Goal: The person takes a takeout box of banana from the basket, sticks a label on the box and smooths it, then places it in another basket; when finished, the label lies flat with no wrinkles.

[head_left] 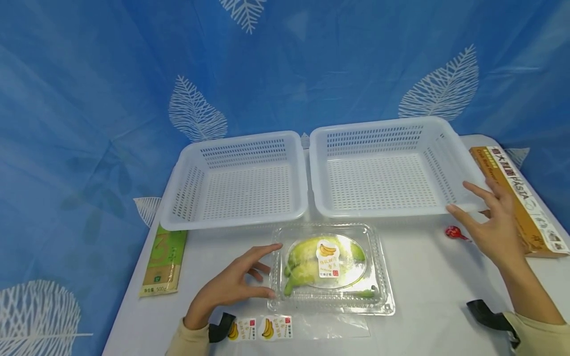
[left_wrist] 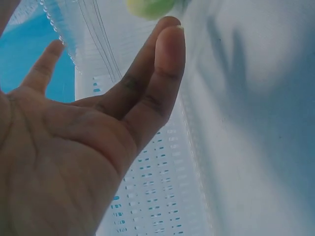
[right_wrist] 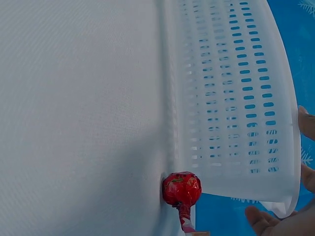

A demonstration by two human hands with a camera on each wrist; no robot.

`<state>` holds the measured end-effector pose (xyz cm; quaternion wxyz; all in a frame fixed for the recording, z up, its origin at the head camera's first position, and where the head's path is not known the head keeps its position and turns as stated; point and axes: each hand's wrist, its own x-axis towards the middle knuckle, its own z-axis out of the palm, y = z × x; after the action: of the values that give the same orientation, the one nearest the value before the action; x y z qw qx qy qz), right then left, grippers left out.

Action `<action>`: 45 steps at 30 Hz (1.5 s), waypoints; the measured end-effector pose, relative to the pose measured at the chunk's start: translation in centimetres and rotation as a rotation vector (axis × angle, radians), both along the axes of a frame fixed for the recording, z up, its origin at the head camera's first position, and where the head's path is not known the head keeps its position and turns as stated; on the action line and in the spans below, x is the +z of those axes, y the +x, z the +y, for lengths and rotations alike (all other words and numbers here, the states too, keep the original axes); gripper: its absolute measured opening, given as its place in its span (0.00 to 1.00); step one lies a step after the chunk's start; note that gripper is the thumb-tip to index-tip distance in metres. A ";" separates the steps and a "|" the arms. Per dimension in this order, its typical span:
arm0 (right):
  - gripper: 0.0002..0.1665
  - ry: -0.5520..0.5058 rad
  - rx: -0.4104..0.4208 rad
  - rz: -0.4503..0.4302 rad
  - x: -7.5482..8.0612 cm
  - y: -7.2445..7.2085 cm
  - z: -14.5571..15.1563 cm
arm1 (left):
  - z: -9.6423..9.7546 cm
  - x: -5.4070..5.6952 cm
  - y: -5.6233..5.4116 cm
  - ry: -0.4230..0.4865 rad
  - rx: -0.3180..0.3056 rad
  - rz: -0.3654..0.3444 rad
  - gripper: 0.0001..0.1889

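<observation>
A clear plastic clamshell box (head_left: 384, 296) of bananas (head_left: 307, 249) lies in front of the baskets, a banana sticker (head_left: 328, 259) on its lid. My left hand (head_left: 236, 282) is at its left edge, thumb and fingers spread apart. In the left wrist view the fingers (left_wrist: 170, 59) extend nearly straight. My right hand (head_left: 494, 227) is at the front right corner of the right white basket (head_left: 378, 212), with fingers spread. In the right wrist view its fingertips (right_wrist: 307, 123) are right at the basket rim. Beside that hand lies a red-wrapped lollipop (head_left: 454, 232).
Another white basket (head_left: 236, 225) stands on the left. A green packet (head_left: 165, 262) lies partly behind its front corner. On the far right is a pasta box (head_left: 525, 202). A clear strip with banana stickers (head_left: 276, 328) lies near the front edge.
</observation>
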<state>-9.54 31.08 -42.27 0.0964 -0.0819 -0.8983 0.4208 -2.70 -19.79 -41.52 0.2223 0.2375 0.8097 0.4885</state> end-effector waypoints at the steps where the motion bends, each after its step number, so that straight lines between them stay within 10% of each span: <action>1: 0.38 -0.002 0.001 -0.005 0.0 0.0 0.0 | 0.0 0.0 0.0 0.005 -0.005 -0.001 0.46; 25: 0.34 -0.044 0.030 -0.002 -0.2 0.1 0.1 | 0.8 -0.6 -0.1 0.067 -0.063 0.084 0.36; 45: 0.32 -0.062 0.046 0.034 -0.5 0.2 0.2 | -1.9 4.4 1.9 0.147 -0.076 0.248 0.37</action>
<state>-9.33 31.27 -42.74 0.0994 -0.0571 -0.8846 0.4520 -0.76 -21.66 -37.13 0.1210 0.3420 0.7833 0.5047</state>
